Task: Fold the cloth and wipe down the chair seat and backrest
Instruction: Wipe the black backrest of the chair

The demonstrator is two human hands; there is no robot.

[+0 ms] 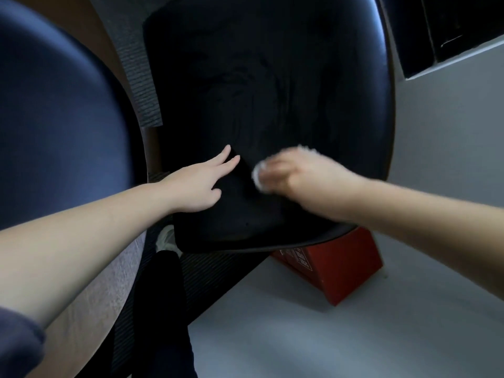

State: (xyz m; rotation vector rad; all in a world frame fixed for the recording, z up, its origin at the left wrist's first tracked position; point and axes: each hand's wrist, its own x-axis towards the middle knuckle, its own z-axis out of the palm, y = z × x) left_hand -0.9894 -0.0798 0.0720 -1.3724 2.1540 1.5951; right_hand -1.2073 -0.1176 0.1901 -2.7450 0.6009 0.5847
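A black chair seat point(245, 77) fills the middle of the view, with faint smear marks on its surface. My right hand point(300, 173) is blurred with motion and pressed on the seat near its front edge, closed over a small white cloth point(257, 175) that shows only at the fingertips. My left hand point(201, 184) lies flat on the seat just left of it, fingers spread, holding nothing. A dark blue curved backrest point(54, 118) stands at the left.
A red box point(341, 263) sits on the pale floor under the seat's front right edge. A grey ribbed mat point(141, 85) lies between the two chairs. My dark trouser leg and a white shoe point(166, 238) are below the seat. A dark cabinet point(450, 28) stands top right.
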